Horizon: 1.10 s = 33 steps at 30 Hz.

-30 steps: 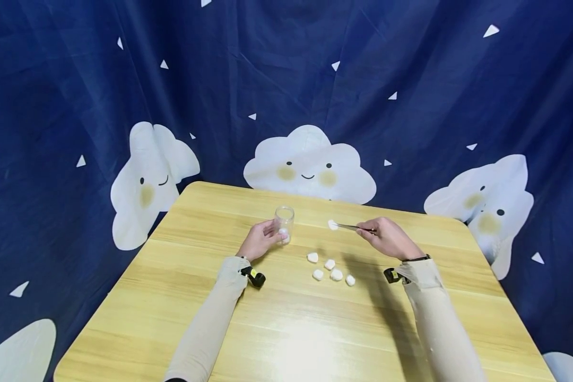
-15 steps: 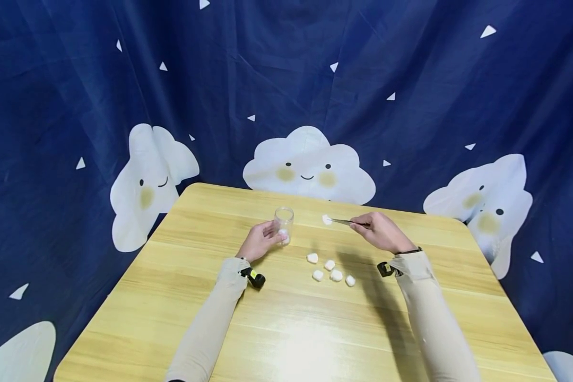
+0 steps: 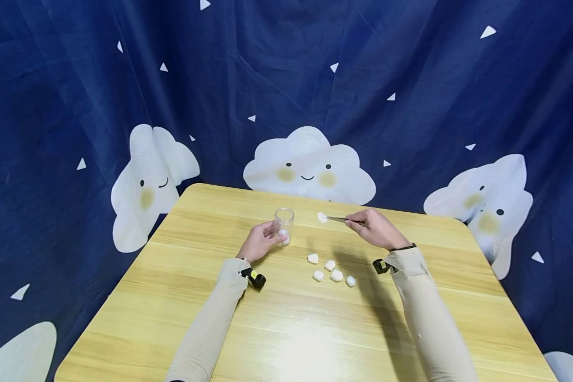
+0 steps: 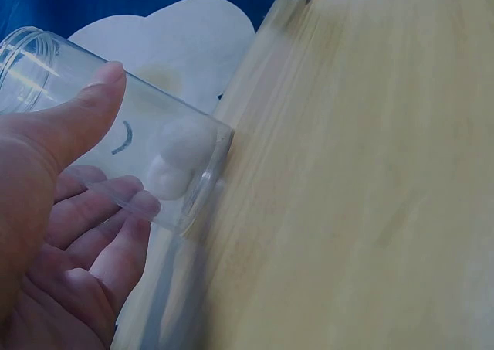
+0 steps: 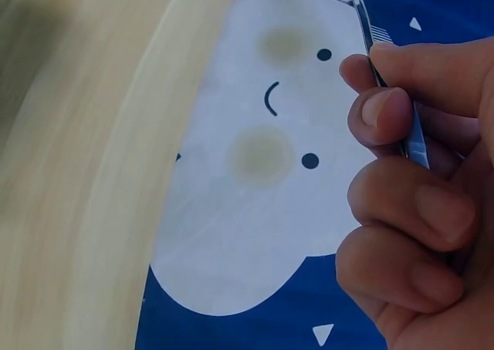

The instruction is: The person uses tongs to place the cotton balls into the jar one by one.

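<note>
My left hand (image 3: 259, 240) holds a clear, open-topped jar (image 3: 284, 216) upright on the table, thumb on one side and fingers on the other. White cotton balls (image 4: 184, 145) lie at the bottom of the jar. To the right, my right hand (image 3: 374, 228) pinches metal tweezers (image 3: 340, 218) between thumb and fingers, above the table. A single cotton ball (image 3: 322, 217) is gripped in the tweezer tips, to the right of the jar's mouth. In the right wrist view the tweezers (image 5: 369, 37) point away from the hand with the cotton ball at the top edge.
Several loose cotton balls (image 3: 336, 276) lie on the wooden table (image 3: 210, 329) between my forearms, nearer me than the jar. A dark blue curtain (image 3: 286, 63) with smiling clouds hangs behind the table. Each wrist wears a small black camera (image 3: 255, 278).
My right hand has moved left and slightly away from me, bringing the tweezers and their cotton ball closer to the jar. The left hand and jar have stayed in place.
</note>
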Tool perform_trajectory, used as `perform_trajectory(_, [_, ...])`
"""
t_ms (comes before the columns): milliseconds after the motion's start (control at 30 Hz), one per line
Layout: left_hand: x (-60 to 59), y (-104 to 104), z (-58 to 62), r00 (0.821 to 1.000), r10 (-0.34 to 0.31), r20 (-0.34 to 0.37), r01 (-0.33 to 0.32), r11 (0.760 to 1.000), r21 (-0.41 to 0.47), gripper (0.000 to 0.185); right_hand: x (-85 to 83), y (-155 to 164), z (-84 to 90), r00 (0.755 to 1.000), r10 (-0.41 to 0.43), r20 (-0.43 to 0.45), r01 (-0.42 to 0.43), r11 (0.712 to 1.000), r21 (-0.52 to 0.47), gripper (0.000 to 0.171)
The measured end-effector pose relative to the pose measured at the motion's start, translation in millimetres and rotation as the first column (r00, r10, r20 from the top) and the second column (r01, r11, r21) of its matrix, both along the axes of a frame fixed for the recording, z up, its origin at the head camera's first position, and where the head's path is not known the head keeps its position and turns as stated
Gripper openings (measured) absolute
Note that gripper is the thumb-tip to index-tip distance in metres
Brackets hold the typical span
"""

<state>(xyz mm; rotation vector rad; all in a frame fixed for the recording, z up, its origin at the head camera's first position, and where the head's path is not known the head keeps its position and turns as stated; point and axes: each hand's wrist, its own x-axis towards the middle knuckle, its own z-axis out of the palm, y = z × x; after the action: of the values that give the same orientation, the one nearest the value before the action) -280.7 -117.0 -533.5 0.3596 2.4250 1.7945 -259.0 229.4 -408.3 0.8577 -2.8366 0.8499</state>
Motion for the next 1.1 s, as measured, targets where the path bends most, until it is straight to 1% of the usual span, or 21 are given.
perform_trajectory(233, [1.7,-0.2,0.5,1.0,0.005,-0.003,-0.005,1.0,0.001,0.069,-1.9,-5.3,1.6,1.0,-0.018,0.003,0.018,0.999,0.027,0.018])
perform_trajectory(367, [2.7,-0.2,1.0,1.0,0.009,0.002,-0.009,1.0,-0.005,0.069,-3.0,-8.1,1.7,1.0,-0.015,0.011,0.015,0.999,0.035,0.018])
perform_trajectory(533, [1.9,0.0,0.6,1.0,0.01,0.002,-0.01,1.0,0.003,0.07,-4.7,-11.3,1.0,1.0,-0.012,0.015,0.011,0.999,0.039,0.018])
perform_trajectory(767, [3.2,0.5,2.5,1.0,0.009,0.01,-0.009,1.0,0.011,0.069,-5.0,-16.5,0.3,0.998,-0.03,0.057,0.029,0.999,0.029,0.018])
perform_trajectory(933, [3.0,0.2,1.6,1.0,0.007,0.007,-0.008,1.0,0.017,0.069,-5.0,-21.0,2.1,0.997,-0.043,0.06,0.041,0.999,0.033,0.02])
perform_trajectory(1100, [3.4,0.3,1.6,1.0,0.002,0.0,-0.002,1.0,0.026,0.069,-4.5,-24.2,3.5,0.997,-0.037,0.061,0.036,0.999,0.028,0.02])
